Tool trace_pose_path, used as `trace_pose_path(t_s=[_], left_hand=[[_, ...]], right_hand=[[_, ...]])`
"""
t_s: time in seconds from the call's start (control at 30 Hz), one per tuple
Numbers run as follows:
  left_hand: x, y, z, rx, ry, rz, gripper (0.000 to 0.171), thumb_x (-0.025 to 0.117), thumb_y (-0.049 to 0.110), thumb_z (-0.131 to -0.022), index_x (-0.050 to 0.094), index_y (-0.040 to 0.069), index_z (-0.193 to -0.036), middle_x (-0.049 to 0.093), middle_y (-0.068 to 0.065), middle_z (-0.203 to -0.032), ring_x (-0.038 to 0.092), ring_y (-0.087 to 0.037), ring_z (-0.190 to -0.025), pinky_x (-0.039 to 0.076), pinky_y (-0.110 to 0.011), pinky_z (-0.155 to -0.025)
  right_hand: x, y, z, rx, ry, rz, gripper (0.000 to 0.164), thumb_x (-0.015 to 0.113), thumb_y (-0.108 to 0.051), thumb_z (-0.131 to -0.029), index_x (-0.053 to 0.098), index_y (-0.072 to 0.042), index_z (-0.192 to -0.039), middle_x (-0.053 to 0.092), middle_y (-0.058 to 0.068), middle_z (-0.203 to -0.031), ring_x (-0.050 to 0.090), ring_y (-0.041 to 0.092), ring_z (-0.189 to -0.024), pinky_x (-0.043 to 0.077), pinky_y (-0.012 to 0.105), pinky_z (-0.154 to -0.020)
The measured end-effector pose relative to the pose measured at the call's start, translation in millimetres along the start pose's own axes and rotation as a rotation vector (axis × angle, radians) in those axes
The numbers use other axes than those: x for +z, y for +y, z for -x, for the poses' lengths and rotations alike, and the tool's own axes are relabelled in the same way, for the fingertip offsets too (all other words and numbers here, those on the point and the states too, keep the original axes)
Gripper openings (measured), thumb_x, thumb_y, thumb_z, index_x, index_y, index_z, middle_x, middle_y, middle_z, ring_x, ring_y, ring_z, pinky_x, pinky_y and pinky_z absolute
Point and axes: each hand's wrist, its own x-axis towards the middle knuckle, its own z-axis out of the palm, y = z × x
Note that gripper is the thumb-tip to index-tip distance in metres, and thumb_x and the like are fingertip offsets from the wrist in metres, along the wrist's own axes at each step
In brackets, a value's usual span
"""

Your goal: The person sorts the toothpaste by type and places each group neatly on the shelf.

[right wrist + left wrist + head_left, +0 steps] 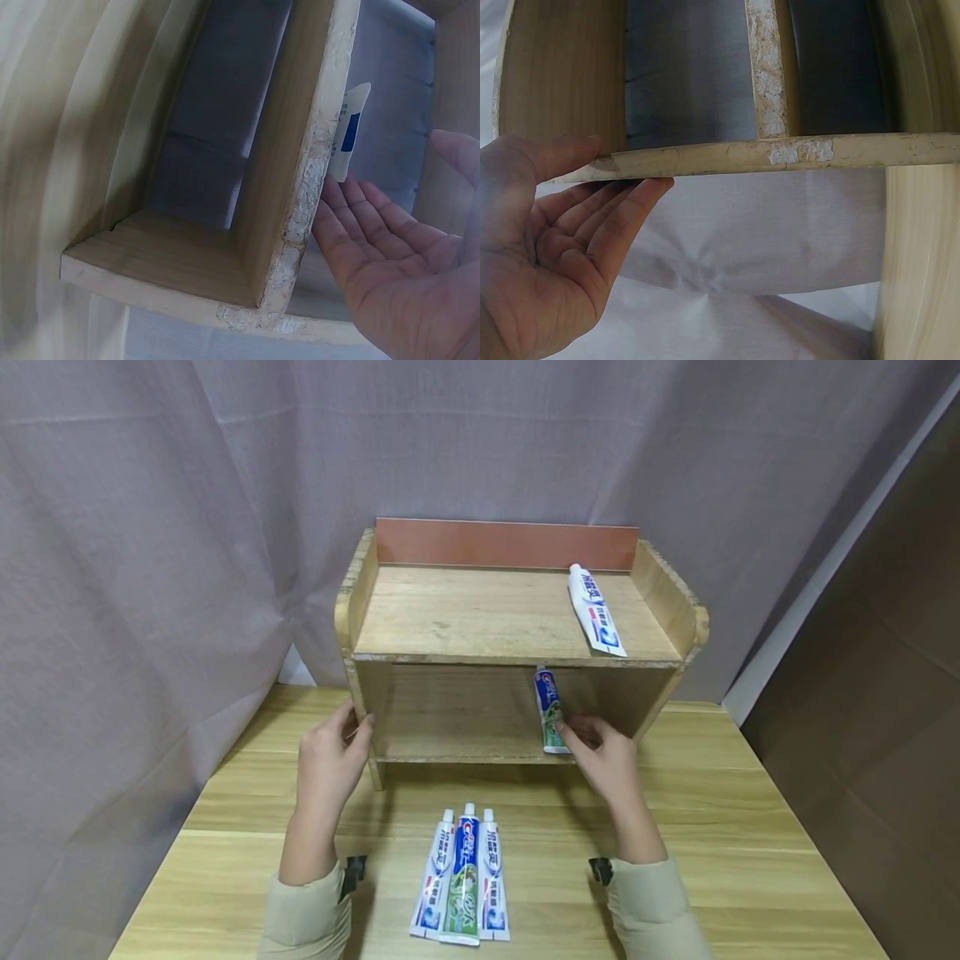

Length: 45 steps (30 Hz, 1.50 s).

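A two-tier wooden shelf (465, 658) stands on the table. My left hand (330, 756) holds the front edge of its left side panel (705, 159), thumb on the inner face and fingers on the outer. On the lower tier is a blue and green toothpaste tube (550, 706), its flat end toward the front. My right hand (603, 756) is beside this tube. In the right wrist view the fingers are extended near the tube's flat end (350, 133), with the thumb apart. A white toothpaste tube (595, 610) lies on the top tier, at the right.
On the table in front of the shelf lie a blue and green tube (462, 877) and two white tubes, left (435, 881) and right (492, 881), side by side, caps toward the shelf. A grey curtain (480, 443) hangs behind. At the right is a brown surface (862, 693).
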Motion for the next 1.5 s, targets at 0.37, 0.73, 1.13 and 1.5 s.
trace_pose_path(t_s=[0.37,0.73,1.13,1.5], left_hand=[[0.2,-1.1,-0.3,0.008,0.000,-0.001,0.031,0.065,0.015,-0.099,0.066,0.000,-0.126,0.072,-0.022,-0.112,0.073,-0.035,-0.099,0.064,-0.037,-0.078],[1.1,-0.6,-0.5,0.000,0.008,-0.002,0.032,0.066,0.016,-0.098,0.066,0.000,-0.126,0.072,-0.021,-0.113,0.073,-0.033,-0.099,0.064,-0.037,-0.080],[1.0,-0.8,-0.8,0.010,0.016,-0.002,0.031,0.067,0.015,-0.098,0.067,0.001,-0.125,0.072,-0.021,-0.112,0.073,-0.033,-0.099,0.064,-0.037,-0.079],[1.2,-1.2,0.0,0.018,0.017,0.007,0.031,0.067,0.014,-0.098,0.067,0.000,-0.125,0.072,-0.022,-0.112,0.073,-0.034,-0.099,0.064,-0.037,-0.078]], right_hand=[[0.4,-1.7,7.3,0.030,0.019,-0.030,0.043,0.076,-0.036,-0.090,0.073,0.001,-0.110,0.075,0.015,-0.103,0.073,0.028,-0.093,0.054,0.007,-0.075],[-0.8,-1.7,14.7,-0.006,0.042,-0.051,0.040,0.078,-0.032,-0.089,0.072,0.003,-0.107,0.075,0.016,-0.100,0.073,0.028,-0.090,0.055,0.007,-0.074],[-5.9,-0.5,25.0,0.003,0.011,-0.035,0.046,0.074,-0.038,-0.092,0.070,0.003,-0.114,0.074,0.015,-0.105,0.072,0.027,-0.094,0.055,0.008,-0.078],[-5.8,1.0,31.2,-0.017,0.016,-0.051,0.044,0.075,-0.033,-0.093,0.069,0.006,-0.113,0.074,0.018,-0.105,0.073,0.029,-0.093,0.055,0.008,-0.078]])
